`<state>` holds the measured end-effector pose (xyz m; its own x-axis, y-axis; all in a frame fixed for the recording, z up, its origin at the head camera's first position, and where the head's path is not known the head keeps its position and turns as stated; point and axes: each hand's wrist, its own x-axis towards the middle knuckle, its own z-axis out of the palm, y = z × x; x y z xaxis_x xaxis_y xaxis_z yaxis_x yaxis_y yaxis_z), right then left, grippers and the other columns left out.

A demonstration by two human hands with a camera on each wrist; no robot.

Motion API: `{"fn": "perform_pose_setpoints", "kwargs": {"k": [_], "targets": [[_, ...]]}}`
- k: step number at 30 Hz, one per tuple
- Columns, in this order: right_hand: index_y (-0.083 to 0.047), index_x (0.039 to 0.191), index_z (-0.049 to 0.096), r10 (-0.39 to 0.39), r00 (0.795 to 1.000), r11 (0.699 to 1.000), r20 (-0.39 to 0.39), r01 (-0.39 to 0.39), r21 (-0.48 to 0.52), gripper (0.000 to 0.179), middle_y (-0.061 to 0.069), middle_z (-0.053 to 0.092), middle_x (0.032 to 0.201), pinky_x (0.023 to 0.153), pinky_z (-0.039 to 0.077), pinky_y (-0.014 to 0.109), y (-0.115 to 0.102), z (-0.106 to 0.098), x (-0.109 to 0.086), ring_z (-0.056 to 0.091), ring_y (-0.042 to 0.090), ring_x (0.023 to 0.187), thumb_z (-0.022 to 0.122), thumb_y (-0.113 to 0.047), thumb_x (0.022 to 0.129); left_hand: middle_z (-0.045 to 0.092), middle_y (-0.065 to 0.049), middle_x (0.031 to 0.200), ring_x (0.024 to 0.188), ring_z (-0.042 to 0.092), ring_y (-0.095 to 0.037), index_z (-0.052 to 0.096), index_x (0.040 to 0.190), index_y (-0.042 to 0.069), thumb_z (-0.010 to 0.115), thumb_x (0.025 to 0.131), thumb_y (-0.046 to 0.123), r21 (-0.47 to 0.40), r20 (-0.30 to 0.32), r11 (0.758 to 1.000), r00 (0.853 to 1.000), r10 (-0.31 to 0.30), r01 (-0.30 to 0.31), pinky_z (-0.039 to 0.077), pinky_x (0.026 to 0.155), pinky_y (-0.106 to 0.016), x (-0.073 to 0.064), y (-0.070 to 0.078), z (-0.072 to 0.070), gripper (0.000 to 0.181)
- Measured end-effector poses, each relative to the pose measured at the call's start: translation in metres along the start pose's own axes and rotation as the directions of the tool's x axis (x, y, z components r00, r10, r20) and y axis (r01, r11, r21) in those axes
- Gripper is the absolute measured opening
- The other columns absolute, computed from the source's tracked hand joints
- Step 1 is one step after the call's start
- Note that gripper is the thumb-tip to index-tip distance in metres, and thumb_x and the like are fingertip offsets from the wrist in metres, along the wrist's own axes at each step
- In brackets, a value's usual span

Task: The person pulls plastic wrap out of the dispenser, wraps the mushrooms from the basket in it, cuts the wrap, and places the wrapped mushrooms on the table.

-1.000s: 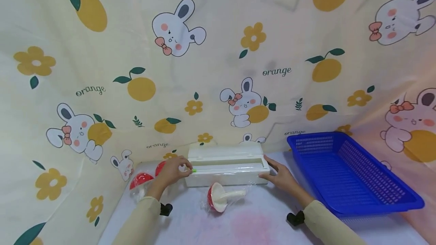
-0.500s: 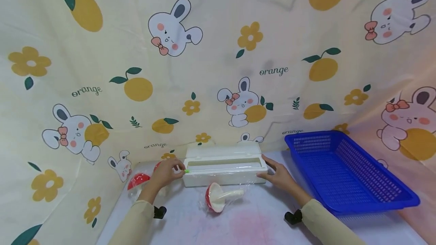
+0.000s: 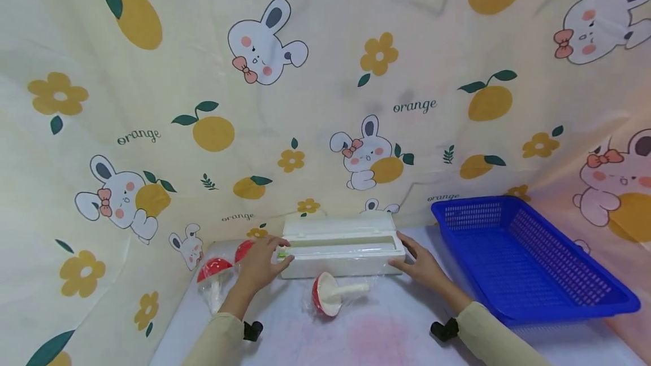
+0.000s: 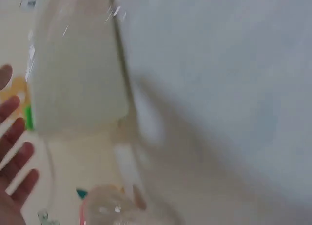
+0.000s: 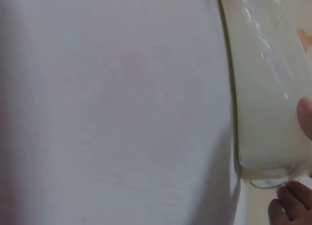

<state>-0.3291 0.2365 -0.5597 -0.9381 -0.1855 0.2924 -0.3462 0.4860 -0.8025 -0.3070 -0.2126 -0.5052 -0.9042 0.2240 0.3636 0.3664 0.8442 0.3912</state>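
Note:
A white cling film dispenser (image 3: pixel 341 268) lies lengthwise at the back of the table, its lid raised behind it. Clear film hangs over its front. My right hand (image 3: pixel 426 267) holds the right end, thumb on the front face and fingers at the end. At the left end is my left hand (image 3: pixel 261 264), its fingers spread beside a small green slider (image 3: pixel 282 255); the left wrist view shows these fingers apart from the slider (image 4: pixel 29 117). In front of the dispenser lies a red-capped toy mushroom (image 3: pixel 328 295) with a white stem, on or under clear film.
Two more red-capped mushrooms (image 3: pixel 213 269) in clear wrap stand left of the dispenser, partly behind the left arm. A blue plastic basket (image 3: pixel 539 264) stands on the right. Patterned cloth (image 3: pixel 315 100) hangs close behind the table.
The left hand pinched the green slider at the dispenser's left end; now its fingers have spread and let go. The right hand keeps its hold on the other end.

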Motion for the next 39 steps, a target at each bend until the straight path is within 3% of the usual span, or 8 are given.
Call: {"fn": "perform_pose_setpoints", "kwargs": {"k": [4, 7, 13, 17, 23, 30, 35, 39], "targets": [[0.0, 0.155, 0.051, -0.162, 0.983, 0.987, -0.084, 0.16, -0.034, 0.075, 0.029, 0.048, 0.158, 0.114, 0.043, 0.065, -0.004, 0.005, -0.001, 0.045, 0.051, 0.146, 0.088, -0.012, 0.091, 0.07, 0.0, 0.12, 0.12, 0.063, -0.03, 0.075, 0.116, 0.023, 0.09, 0.088, 0.04, 0.071, -0.086, 0.987, 0.985, 0.151, -0.145, 0.052, 0.107, -0.055, -0.004, 0.007, 0.014, 0.036], [0.001, 0.141, 0.063, -0.269, 0.953, 0.962, -0.138, 0.259, -0.083, 0.06, 0.031, 0.051, 0.15, 0.103, 0.051, 0.067, -0.007, 0.009, -0.001, 0.05, 0.051, 0.139, 0.089, -0.005, 0.088, 0.07, 0.001, 0.115, 0.118, 0.062, -0.03, 0.075, 0.11, 0.023, 0.092, 0.086, 0.033, 0.098, -0.128, 0.979, 0.973, 0.191, -0.179, 0.05, 0.107, -0.053, -0.006, 0.008, 0.02, 0.031], [-0.006, 0.111, 0.077, -0.346, 0.913, 0.935, -0.218, 0.315, -0.166, 0.036, 0.029, 0.058, 0.138, 0.092, 0.059, 0.054, -0.011, 0.014, -0.004, 0.057, 0.045, 0.129, 0.092, 0.003, 0.08, 0.071, 0.001, 0.109, 0.112, 0.062, -0.027, 0.076, 0.102, 0.024, 0.093, 0.086, 0.026, 0.114, -0.181, 0.982, 0.969, 0.171, -0.152, 0.053, 0.103, -0.051, -0.011, 0.011, 0.024, 0.023], [-0.012, 0.098, 0.08, -0.393, 0.886, 0.914, -0.248, 0.346, -0.213, 0.028, 0.027, 0.061, 0.134, 0.098, 0.048, 0.041, -0.013, 0.014, -0.005, 0.058, 0.041, 0.123, 0.093, 0.003, 0.078, 0.071, 0.001, 0.11, 0.114, 0.061, -0.026, 0.077, 0.099, 0.025, 0.092, 0.087, 0.025, 0.099, -0.195, 0.987, 0.971, 0.142, -0.124, 0.051, 0.106, -0.052, -0.015, 0.014, 0.023, 0.019], [-0.014, 0.092, 0.08, -0.435, 0.865, 0.893, -0.251, 0.378, -0.245, 0.023, 0.022, 0.064, 0.129, 0.074, 0.049, 0.038, -0.021, 0.012, -0.01, 0.053, 0.03, 0.108, 0.092, 0.002, 0.08, 0.07, 0.0, 0.114, 0.118, 0.059, -0.027, 0.077, 0.099, 0.026, 0.091, 0.089, 0.024, 0.056, -0.178, 0.987, 0.971, 0.159, -0.151, 0.047, 0.109, -0.054, -0.02, 0.016, 0.019, 0.018], [-0.016, 0.096, 0.076, -0.475, 0.859, 0.878, -0.193, 0.446, -0.176, 0.026, 0.011, 0.071, 0.117, 0.082, 0.053, 0.028, -0.03, 0.012, -0.02, 0.062, 0.025, 0.107, 0.089, 0.003, 0.084, 0.069, 0.008, 0.106, 0.108, 0.065, -0.018, 0.074, 0.099, 0.025, 0.09, 0.09, 0.018, -0.057, -0.152, 0.971, 0.964, 0.22, -0.231, 0.055, 0.099, -0.045, -0.033, 0.018, 0.02, 0.02], [-0.014, 0.104, 0.075, -0.507, 0.854, 0.862, -0.121, 0.501, -0.075, 0.026, 0.004, 0.075, 0.109, 0.086, 0.054, 0.026, -0.044, 0.014, -0.031, 0.069, 0.019, 0.099, 0.085, 0.004, 0.088, 0.068, 0.008, 0.107, 0.105, 0.066, -0.014, 0.07, 0.103, 0.019, 0.084, 0.093, 0.007, -0.265, -0.124, 0.913, 0.95, 0.286, -0.309, 0.06, 0.093, -0.042, -0.043, 0.02, 0.022, 0.021], [-0.013, 0.107, 0.074, -0.515, 0.855, 0.857, -0.055, 0.515, -0.012, 0.024, 0.0, 0.076, 0.106, 0.083, 0.06, 0.035, -0.055, 0.017, -0.038, 0.071, 0.018, 0.096, 0.083, 0.002, 0.091, 0.068, 0.001, 0.115, 0.11, 0.067, -0.017, 0.068, 0.11, 0.017, 0.078, 0.099, 0.008, -0.394, -0.055, 0.87, 0.952, 0.3, -0.296, 0.061, 0.094, -0.047, -0.049, 0.023, 0.026, 0.016]]}}
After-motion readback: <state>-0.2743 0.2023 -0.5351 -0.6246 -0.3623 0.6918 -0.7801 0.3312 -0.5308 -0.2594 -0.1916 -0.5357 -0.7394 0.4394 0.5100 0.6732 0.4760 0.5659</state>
